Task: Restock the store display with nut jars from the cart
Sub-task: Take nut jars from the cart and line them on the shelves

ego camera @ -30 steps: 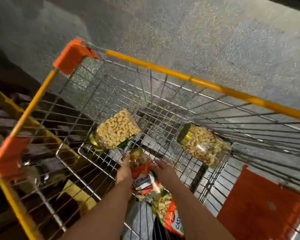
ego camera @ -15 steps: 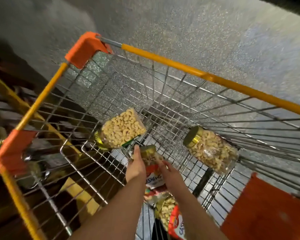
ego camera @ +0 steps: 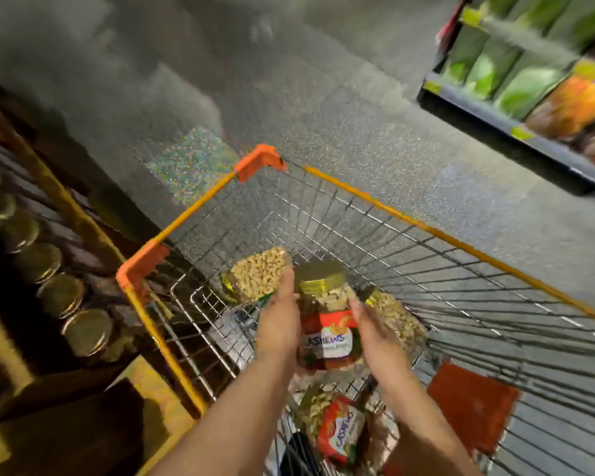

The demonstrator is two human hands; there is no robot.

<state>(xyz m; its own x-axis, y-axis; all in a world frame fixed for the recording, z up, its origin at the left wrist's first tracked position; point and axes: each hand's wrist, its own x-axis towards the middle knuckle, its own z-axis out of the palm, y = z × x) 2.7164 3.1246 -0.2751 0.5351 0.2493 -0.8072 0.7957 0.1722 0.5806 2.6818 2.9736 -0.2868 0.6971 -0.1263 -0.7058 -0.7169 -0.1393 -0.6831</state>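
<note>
A cashew jar [ego camera: 328,324] with a gold lid and a red label is held upright above the wire cart [ego camera: 426,228]. My left hand [ego camera: 278,324] presses its left side and my right hand [ego camera: 375,333] presses its right side, fingers fairly straight along the jar. Behind my left hand a second cashew jar [ego camera: 256,278] lies on its side in the cart. A third jar [ego camera: 397,316] lies behind my right hand, partly hidden. Another labelled cashew jar [ego camera: 337,432] lies low in the cart between my forearms.
The store display [ego camera: 69,218] with a yellow frame stands to the left, holding a row of gold-lidded jars [ego camera: 86,331]. A shelf of green and orange packets [ego camera: 529,73] is at the top right. An orange flap [ego camera: 471,403] hangs on the cart's near side. Speckled grey floor lies ahead.
Both hands have lifted the labelled jar up out of the cart bottom, and it now stands upright. The view has tilted up, showing the shelf at the right.
</note>
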